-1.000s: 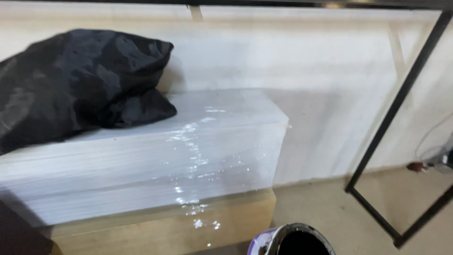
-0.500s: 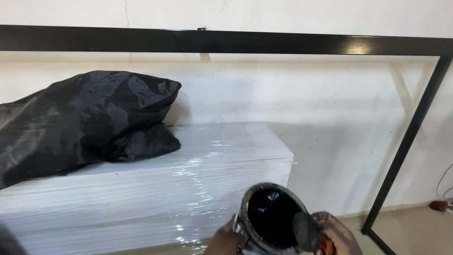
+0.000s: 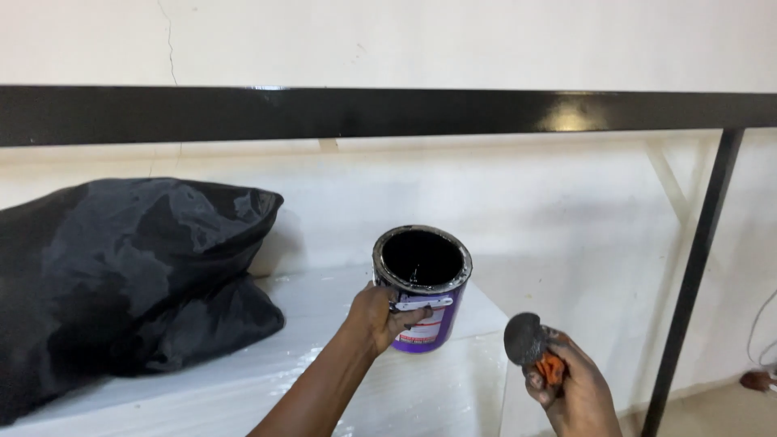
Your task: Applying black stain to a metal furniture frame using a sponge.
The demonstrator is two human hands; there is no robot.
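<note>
The left hand (image 3: 380, 317) is extended forward, its fingers (image 3: 411, 314) clamped on the side of an open purple paint can (image 3: 422, 287), held upright with its mouth upward. To the right of those fingers and lower, a round paint-darkened brush (image 3: 526, 338) with an orange handle is gripped in the closed fingers of the right hand (image 3: 571, 387), its head tilted up and leftward toward the can.

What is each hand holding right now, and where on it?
The left hand grips the open purple paint can around its side wall. The right hand holds a round paint-coated brush by its orange handle.

Workshop/paint area indicated: glossy black-painted metal frame (image 3: 388, 113), open purple tin of black paint (image 3: 422, 287), plastic-wrapped white board stack (image 3: 405, 388), bare white wall (image 3: 486, 40).
</note>
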